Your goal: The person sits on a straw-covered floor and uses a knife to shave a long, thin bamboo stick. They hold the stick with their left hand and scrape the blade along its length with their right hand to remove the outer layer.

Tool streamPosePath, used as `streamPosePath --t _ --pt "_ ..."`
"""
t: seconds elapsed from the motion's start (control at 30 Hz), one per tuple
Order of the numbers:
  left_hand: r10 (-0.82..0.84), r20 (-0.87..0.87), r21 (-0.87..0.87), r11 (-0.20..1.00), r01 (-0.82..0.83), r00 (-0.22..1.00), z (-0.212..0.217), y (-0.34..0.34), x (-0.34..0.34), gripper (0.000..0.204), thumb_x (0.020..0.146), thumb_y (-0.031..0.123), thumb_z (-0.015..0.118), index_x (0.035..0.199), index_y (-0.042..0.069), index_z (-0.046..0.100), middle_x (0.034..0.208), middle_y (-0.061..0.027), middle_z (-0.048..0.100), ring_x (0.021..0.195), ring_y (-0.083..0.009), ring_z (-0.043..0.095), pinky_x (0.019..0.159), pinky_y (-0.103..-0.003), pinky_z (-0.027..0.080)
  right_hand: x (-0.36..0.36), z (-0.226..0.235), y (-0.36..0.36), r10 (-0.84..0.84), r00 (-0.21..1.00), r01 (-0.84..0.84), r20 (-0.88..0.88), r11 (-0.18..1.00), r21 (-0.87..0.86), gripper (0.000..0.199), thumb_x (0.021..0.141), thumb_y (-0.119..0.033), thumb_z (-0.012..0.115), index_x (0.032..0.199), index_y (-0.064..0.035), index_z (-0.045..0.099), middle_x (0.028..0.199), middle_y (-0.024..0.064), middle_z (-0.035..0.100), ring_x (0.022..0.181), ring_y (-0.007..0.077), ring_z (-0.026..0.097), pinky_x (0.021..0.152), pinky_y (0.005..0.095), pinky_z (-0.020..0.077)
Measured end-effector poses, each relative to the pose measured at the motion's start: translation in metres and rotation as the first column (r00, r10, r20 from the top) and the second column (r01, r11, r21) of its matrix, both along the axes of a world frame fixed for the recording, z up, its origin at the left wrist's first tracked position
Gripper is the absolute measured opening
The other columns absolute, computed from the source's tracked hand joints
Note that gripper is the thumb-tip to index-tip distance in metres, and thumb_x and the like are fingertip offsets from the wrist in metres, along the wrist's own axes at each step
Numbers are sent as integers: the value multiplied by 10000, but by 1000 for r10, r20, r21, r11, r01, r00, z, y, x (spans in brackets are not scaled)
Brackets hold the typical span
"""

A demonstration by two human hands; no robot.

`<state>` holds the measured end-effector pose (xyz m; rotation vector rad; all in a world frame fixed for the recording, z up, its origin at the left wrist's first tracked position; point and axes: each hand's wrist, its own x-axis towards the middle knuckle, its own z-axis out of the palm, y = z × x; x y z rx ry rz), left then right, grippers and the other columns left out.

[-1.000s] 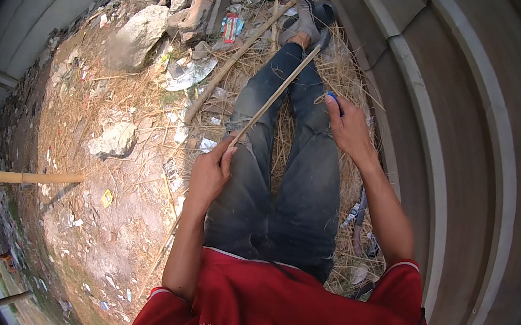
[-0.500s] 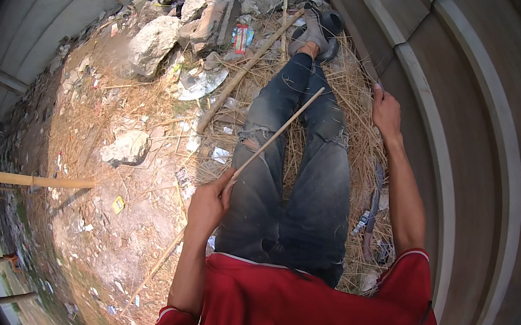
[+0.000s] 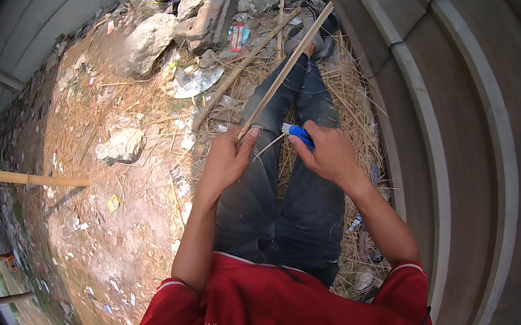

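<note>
My left hand [image 3: 227,158] is closed round the lower end of a pale wooden stick [image 3: 290,64], which slants up and away over my outstretched legs. My right hand [image 3: 331,152] grips a blue utility knife [image 3: 301,134], its pale tip pointing left toward the stick with a small gap between them. Below that tip, a thin pale sliver [image 3: 268,147] lies across my dark, worn jeans [image 3: 308,201]. Whether the sliver is attached to anything, I cannot tell.
Corrugated sheeting [image 3: 491,160] rises close on my right. Rocks [image 3: 149,43] and broken masonry are heaped at the far left. A longer stick [image 3: 235,77] lies on the straw beside my legs. A bamboo pole [image 3: 25,178] juts in from the left, and litter dots the dirt.
My right hand has come from beside the sheeting to over my legs, with the blue knife now plainly visible. The stick in my left hand now points more steeply away and reaches farther.
</note>
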<state>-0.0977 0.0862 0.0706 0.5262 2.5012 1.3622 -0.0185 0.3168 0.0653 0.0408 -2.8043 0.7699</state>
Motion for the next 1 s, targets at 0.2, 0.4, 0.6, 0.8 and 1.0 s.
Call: streamPosePath --t 0.2,0.4,0.6,0.8,1.0 --pt "-177 137 42 984 173 975 -3 6 8 328 990 294 704 860 -8 700 592 -8 522 581 -97 469 550 -335 378 7 -5 -20 124 991 -124 41 992 0 374 965 -396 677 880 -45 583 734 199 670 684 434 667 615 520 506" --pt "-150 58 65 987 146 987 -26 -10 10 251 965 224 724 850 1 712 609 3 560 589 -89 494 553 -322 389 1 -3 20 -99 995 99 -14 995 -13 360 980 -399 665 903 -52 603 712 192 677 694 449 676 619 532 520" --pt "-95 205 83 993 79 974 -18 -7 8 246 963 210 742 841 -2 719 633 11 590 611 -57 501 559 -280 389 13 6 12 -39 999 40 21 998 -45 375 977 -417 667 908 -53 613 745 186 691 705 437 684 617 521 529" --pt "-78 180 182 982 45 981 -18 8 10 253 975 219 728 861 -8 725 623 15 567 599 -61 477 549 -287 381 13 1 -13 38 999 -38 11 998 -44 364 974 -410 667 936 -51 617 783 186 705 729 430 696 631 527 539" --pt "-41 149 201 979 10 988 -16 11 11 226 979 195 731 866 0 746 678 31 613 627 -47 489 563 -267 383 13 -5 -27 16 1000 -16 1 999 -50 376 964 -411 675 944 -40 615 801 187 709 737 426 700 631 528 545"
